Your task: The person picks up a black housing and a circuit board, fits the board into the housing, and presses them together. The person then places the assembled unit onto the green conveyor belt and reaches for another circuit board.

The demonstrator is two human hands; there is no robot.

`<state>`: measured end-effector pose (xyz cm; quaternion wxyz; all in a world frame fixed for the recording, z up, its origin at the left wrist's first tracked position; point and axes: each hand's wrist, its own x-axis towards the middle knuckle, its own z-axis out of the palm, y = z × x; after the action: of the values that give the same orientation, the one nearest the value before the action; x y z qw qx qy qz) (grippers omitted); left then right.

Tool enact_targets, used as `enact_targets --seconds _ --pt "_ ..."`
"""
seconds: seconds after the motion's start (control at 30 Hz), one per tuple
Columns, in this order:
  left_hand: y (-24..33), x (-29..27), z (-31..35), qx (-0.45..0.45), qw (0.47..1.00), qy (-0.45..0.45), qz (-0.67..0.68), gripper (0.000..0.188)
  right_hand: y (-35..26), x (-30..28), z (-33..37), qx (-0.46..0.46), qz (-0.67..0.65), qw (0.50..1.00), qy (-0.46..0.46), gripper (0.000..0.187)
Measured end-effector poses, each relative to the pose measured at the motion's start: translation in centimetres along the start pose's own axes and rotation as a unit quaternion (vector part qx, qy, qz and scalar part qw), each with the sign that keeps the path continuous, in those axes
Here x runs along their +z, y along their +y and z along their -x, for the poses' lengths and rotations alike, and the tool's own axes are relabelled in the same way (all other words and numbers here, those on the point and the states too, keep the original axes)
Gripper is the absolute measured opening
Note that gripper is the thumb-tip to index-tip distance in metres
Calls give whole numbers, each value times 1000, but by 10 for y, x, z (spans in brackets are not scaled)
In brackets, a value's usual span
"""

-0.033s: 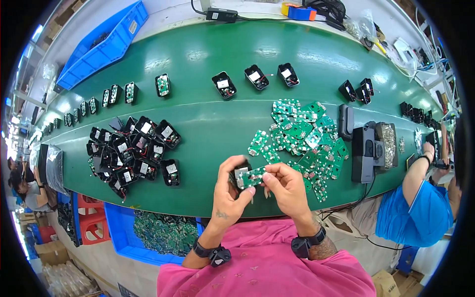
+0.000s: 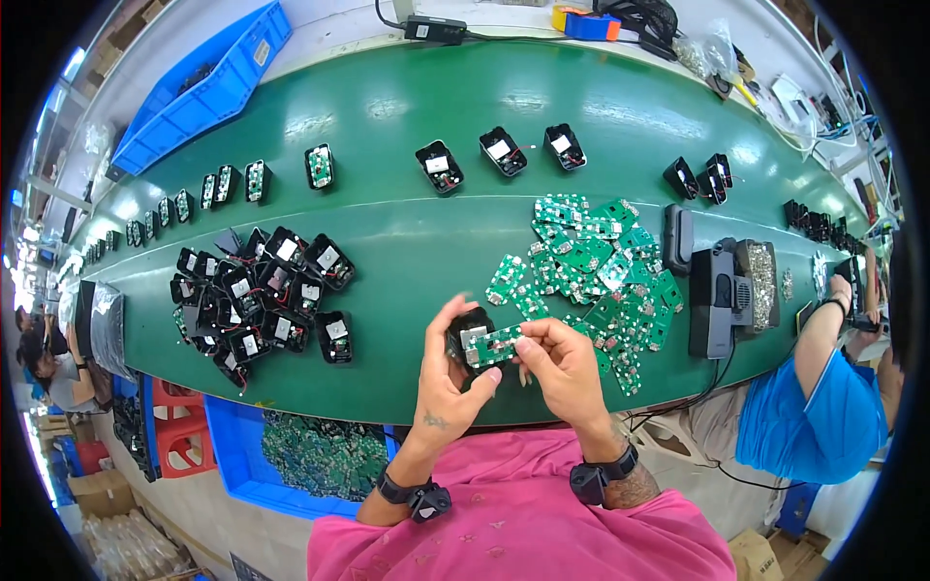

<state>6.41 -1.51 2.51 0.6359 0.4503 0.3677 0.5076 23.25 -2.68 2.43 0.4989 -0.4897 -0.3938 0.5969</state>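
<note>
My left hand (image 2: 452,378) is closed round a small black plastic case (image 2: 468,327) near the table's front edge. Between the fingers and thumb of my right hand (image 2: 558,366) is a green circuit board (image 2: 493,345), held over the case's open side. The board's left end overlaps the case, and my left thumb lies by its lower edge. Part of the case is hidden by the board and my fingers. To the right of my hands spreads a heap of green circuit boards (image 2: 591,257). At the left lies a pile of black cases (image 2: 254,295) with white blocks and red wires inside.
Several cases stand in a row (image 2: 257,181) at the far left; three more (image 2: 503,151) sit at the far middle. A black device (image 2: 712,302) stands right of the boards. A blue crate (image 2: 232,465) of boards is below the table edge. A co-worker in blue (image 2: 814,416) sits right.
My left index finger has lifted slightly, and more of the black case shows behind the board. The board and my right hand have hardly moved.
</note>
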Motion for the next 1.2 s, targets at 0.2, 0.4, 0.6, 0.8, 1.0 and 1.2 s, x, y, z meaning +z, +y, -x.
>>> enact_targets --seconds 0.2,0.4,0.6,0.8,1.0,1.2 --pt "-1 -5 -1 -36 999 1 1 80 5 1 0 -33 100 994 16 18" --pt "5 -3 -3 -86 996 9 22 60 -9 1 -5 -159 258 952 46 21" --pt "4 1 -1 -117 992 -10 48 58 -10 -1 -8 -230 274 934 2 22" --pt "3 5 -1 -143 988 -44 46 57 -1 0 -9 -193 204 959 -26 14" --pt "0 5 -3 -93 994 -47 -12 52 -4 10 -4 -237 227 944 18 9" --pt "6 13 3 16 989 60 -133 50 -6 12 3 -331 345 873 100 5"
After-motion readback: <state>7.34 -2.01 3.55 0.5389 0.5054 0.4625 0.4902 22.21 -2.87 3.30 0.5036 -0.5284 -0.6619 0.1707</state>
